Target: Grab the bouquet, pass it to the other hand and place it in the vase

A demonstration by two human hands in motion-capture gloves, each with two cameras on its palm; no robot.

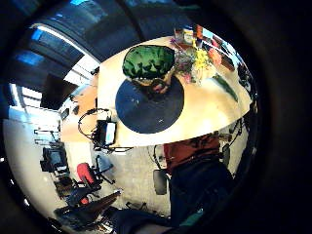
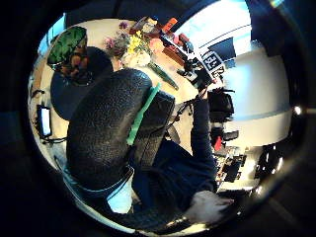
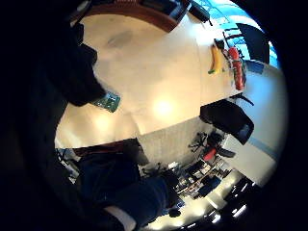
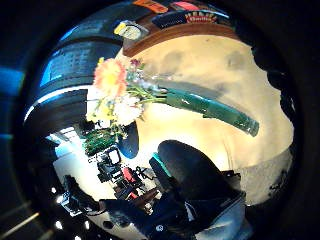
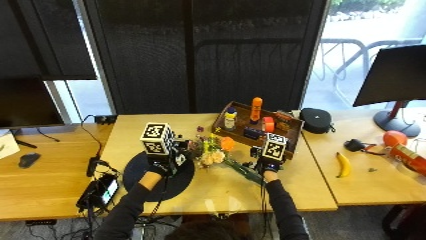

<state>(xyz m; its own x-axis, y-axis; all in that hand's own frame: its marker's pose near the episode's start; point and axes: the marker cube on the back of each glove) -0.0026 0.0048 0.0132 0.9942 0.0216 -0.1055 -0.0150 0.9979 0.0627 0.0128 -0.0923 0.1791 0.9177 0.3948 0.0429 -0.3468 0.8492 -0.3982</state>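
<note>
The bouquet (image 5: pixel 214 150) of orange, yellow and white flowers lies on the wooden table (image 5: pixel 299 190), its green-wrapped stem (image 5: pixel 241 171) pointing toward my right hand (image 5: pixel 269 164). That hand hovers by the stem's end; in its thumb side view the bouquet (image 4: pixel 122 97) lies on the table beyond the thumb (image 4: pixel 192 170), untouched. My left hand (image 5: pixel 162 165) hovers over the round black mat (image 5: pixel 141 176), fingers relaxed and holding nothing. The green vase (image 1: pixel 148 63) stands on the mat (image 1: pixel 146 109) beside the flowers (image 1: pixel 197 63); in the outside view the left hand mostly hides it.
A wooden tray (image 5: pixel 285 136) with bottles and small boxes stands just behind the bouquet. To the right lie a black case (image 5: pixel 315 120), a banana (image 5: pixel 344 165) and red items (image 5: pixel 399 145). A small device with cables (image 5: pixel 102 189) sits at the table's left front edge.
</note>
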